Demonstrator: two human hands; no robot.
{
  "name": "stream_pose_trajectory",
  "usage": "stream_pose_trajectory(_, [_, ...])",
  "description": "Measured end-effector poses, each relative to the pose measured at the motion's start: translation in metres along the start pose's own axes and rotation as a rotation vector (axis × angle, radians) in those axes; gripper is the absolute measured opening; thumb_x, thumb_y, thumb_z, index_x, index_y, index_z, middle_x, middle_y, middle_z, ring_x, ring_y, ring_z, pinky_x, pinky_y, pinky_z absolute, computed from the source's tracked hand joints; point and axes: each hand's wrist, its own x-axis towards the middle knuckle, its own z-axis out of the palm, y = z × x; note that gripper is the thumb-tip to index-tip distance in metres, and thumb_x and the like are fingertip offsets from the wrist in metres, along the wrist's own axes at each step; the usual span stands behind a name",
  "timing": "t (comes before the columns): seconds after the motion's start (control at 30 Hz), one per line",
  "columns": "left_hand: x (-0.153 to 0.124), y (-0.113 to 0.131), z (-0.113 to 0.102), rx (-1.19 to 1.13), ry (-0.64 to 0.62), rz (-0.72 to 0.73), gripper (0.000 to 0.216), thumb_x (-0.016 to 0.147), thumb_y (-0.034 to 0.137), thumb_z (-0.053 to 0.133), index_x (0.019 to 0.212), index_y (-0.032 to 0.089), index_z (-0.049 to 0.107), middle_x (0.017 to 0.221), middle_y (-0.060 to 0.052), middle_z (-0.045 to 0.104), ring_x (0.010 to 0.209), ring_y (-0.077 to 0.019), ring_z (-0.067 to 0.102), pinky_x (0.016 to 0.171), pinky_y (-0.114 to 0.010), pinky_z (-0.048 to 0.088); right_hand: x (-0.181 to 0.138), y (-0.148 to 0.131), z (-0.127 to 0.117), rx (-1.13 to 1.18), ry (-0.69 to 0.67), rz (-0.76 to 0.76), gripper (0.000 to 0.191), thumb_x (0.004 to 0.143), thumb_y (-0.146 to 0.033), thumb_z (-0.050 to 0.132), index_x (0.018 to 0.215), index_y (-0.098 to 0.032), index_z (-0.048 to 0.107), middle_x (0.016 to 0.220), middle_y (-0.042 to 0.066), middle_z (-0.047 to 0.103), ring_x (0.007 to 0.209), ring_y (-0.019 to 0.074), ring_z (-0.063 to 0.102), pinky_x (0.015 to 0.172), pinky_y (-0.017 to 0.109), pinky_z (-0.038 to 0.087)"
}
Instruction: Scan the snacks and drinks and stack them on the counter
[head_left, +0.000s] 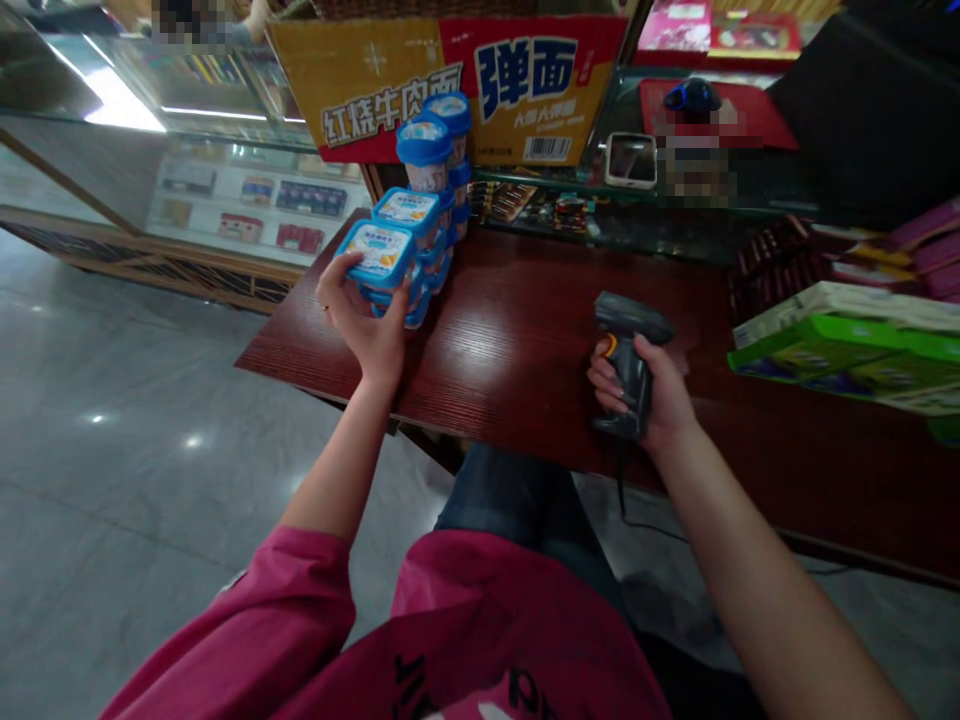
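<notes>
My left hand (371, 325) grips the top tub of the front stack, a square white plastic tub with a blue-rimmed lid (376, 252). Thumb and fingers press on opposite sides of it; whether it is lifted off the tubs below I cannot tell. Behind it stands another stack with a similar square tub (407, 207) on top, then round blue-lidded cups (425, 150) piled up. Over the table's middle, my right hand (660, 390) is wrapped round the handle of a black barcode scanner (634, 325), its fingers by the yellow trigger. The scanner's cable hangs below the table edge.
A red and yellow noodle carton (525, 100) stands behind the tubs. Green boxes (862, 350) lie at the right of the dark wooden table (495, 370). A phone-like device (631, 160) and a mouse (691, 98) rest on the glass counter. Display cases (255, 200) stand at left.
</notes>
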Motion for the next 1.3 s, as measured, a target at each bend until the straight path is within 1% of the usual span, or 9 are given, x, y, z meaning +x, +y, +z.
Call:
stream_pose_trajectory(0.1, [-0.005, 0.009, -0.007, -0.086, 0.068, 0.033, 0.058, 0.085, 0.053, 0.078, 0.127, 0.023, 0.05, 0.128, -0.005, 0.056, 0.127, -0.0249, 0.057, 0.114, -0.046, 0.045, 0.002, 0.0, 0.0, 0.004, 0.01, 0.003, 0.032, 0.08, -0.046, 0.077, 0.089, -0.017, 0.066, 0.067, -0.003, 0.045, 0.049, 0.0064, 0.029, 0.033, 0.013, 0.03])
stream_pose_trajectory(0.2, [-0.015, 0.032, -0.008, -0.264, -0.068, -0.079, 0.065, 0.085, 0.062, 0.074, 0.131, 0.025, 0.049, 0.136, -0.007, 0.054, 0.138, -0.029, 0.052, 0.117, -0.046, 0.044, 0.002, 0.0, 0.0, -0.006, 0.007, -0.002, 0.034, 0.079, -0.048, 0.077, 0.089, -0.017, 0.066, 0.067, -0.004, 0.045, 0.049, 0.0066, 0.029, 0.032, 0.013, 0.029])
stream_pose_trajectory(0.3, [-0.026, 0.063, 0.002, -0.595, -0.35, -0.356, 0.06, 0.088, 0.065, 0.069, 0.132, 0.028, 0.054, 0.142, -0.006, 0.057, 0.145, -0.0297, 0.047, 0.121, -0.044, 0.041, -0.001, 0.0, -0.001, -0.036, -0.004, -0.007, 0.036, 0.078, -0.05, 0.077, 0.089, -0.018, 0.066, 0.066, -0.004, 0.046, 0.049, 0.0074, 0.031, 0.032, 0.014, 0.028])
stream_pose_trajectory(0.4, [-0.036, 0.084, 0.02, -0.961, -0.607, -0.73, 0.048, 0.09, 0.057, 0.069, 0.126, 0.027, 0.062, 0.138, -0.005, 0.065, 0.141, -0.0279, 0.054, 0.118, -0.041, 0.045, -0.008, 0.002, -0.002, -0.065, -0.017, 0.009, 0.036, 0.078, -0.051, 0.078, 0.089, -0.018, 0.066, 0.066, -0.003, 0.048, 0.048, 0.0078, 0.032, 0.031, 0.015, 0.029])
stream_pose_trajectory(0.5, [-0.042, 0.087, 0.035, -1.137, -0.793, -1.053, 0.036, 0.092, 0.046, 0.069, 0.118, 0.021, 0.066, 0.131, -0.008, 0.071, 0.132, -0.026, 0.063, 0.116, -0.042, 0.047, -0.017, 0.005, -0.003, -0.086, -0.029, 0.015, 0.037, 0.078, -0.051, 0.078, 0.089, -0.019, 0.065, 0.066, -0.003, 0.049, 0.047, 0.0084, 0.034, 0.031, 0.017, 0.03])
stream_pose_trajectory(0.6, [-0.045, 0.082, 0.04, -1.182, -0.901, -1.177, 0.029, 0.094, 0.036, 0.07, 0.116, 0.018, 0.067, 0.129, -0.01, 0.073, 0.124, -0.0237, 0.069, 0.117, -0.043, 0.047, -0.023, 0.007, -0.005, -0.088, -0.043, -0.004, 0.036, 0.079, -0.051, 0.077, 0.089, -0.018, 0.065, 0.066, -0.002, 0.051, 0.046, 0.0084, 0.037, 0.03, 0.017, 0.031])
stream_pose_trajectory(0.9, [-0.048, 0.084, 0.04, -1.134, -0.986, -1.121, 0.034, 0.094, 0.034, 0.071, 0.123, 0.018, 0.067, 0.134, -0.012, 0.07, 0.127, -0.0244, 0.067, 0.118, -0.043, 0.047, -0.021, 0.012, -0.009, -0.05, -0.072, 0.024, 0.038, 0.081, -0.052, 0.077, 0.087, -0.017, 0.063, 0.065, -0.003, 0.054, 0.044, 0.0076, 0.041, 0.03, 0.017, 0.033])
stream_pose_trajectory(1.1, [-0.048, 0.087, 0.039, -1.015, -1.028, -0.911, 0.046, 0.089, 0.038, 0.075, 0.131, 0.024, 0.061, 0.143, -0.01, 0.064, 0.131, -0.0247, 0.064, 0.114, -0.042, 0.052, -0.019, 0.013, -0.011, -0.019, -0.092, 0.033, 0.034, 0.087, -0.05, 0.072, 0.089, -0.019, 0.06, 0.066, -0.004, 0.054, 0.045, 0.0072, 0.041, 0.031, 0.017, 0.033])
stream_pose_trajectory(1.3, [-0.063, 0.097, 0.049, -0.727, -0.938, -0.676, 0.05, 0.075, 0.036, 0.087, 0.114, 0.023, 0.059, 0.122, -0.007, 0.071, 0.114, -0.0221, 0.071, 0.106, -0.041, 0.057, -0.029, 0.007, -0.022, 0.031, -0.045, -0.048, 0.032, 0.085, -0.048, 0.071, 0.092, -0.018, 0.062, 0.064, -0.004, 0.055, 0.045, 0.008, 0.043, 0.033, 0.018, 0.036])
